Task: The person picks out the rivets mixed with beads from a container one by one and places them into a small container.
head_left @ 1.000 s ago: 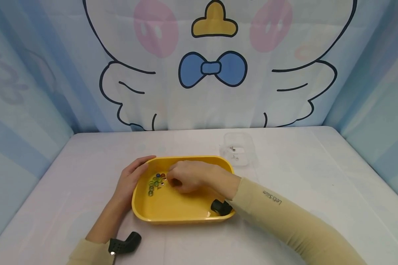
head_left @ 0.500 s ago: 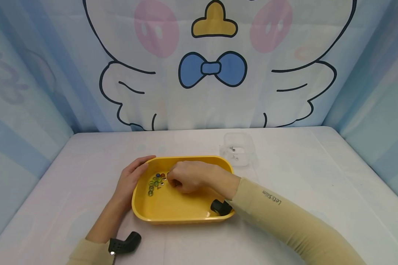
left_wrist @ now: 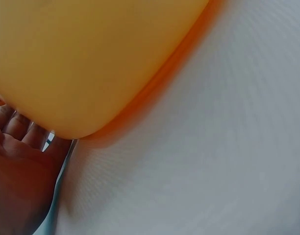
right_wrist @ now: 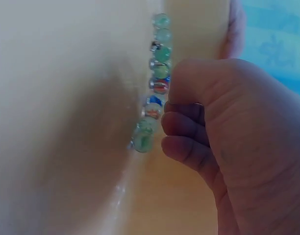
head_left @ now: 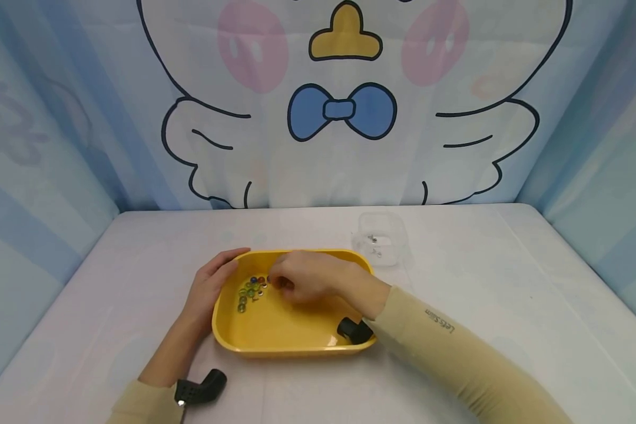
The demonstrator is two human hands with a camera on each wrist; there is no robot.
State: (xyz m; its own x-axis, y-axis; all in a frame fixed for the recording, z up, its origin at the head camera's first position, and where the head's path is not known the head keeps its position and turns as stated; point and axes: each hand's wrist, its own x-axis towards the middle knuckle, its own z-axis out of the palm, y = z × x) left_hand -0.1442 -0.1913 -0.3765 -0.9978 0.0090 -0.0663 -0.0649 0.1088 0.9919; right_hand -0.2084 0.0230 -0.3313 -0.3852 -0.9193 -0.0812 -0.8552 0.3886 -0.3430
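Note:
My left hand [head_left: 206,288] grips the left end of a yellow plastic tray [head_left: 297,335], thumb at the rim. The left wrist view has its fingers [left_wrist: 27,131] bent against the tray's outer side. Inside the tray, glass marbles [head_left: 251,290], green, yellowish, blue and red, lie in a loose cluster at the left, with small shiny pieces [head_left: 261,292] among them. Over the tray, my right hand [head_left: 312,275] has curled fingers, fingertips right beside the cluster. In the right wrist view a line of marbles [right_wrist: 160,71] runs past its fingertips; I cannot tell whether it pinches one.
A clear plastic box [head_left: 394,235] with a few small metallic bits stands behind the tray's right end. Black cameras sit on both wrists, the right one [head_left: 354,331] over the tray's front right corner. A printed curtain closes off the white table [head_left: 466,265] at the back.
My right hand has lifted slightly and shifted a little toward the back of the tray, showing a dark blue spot by its fingertips. The left hand and tray hold their place.

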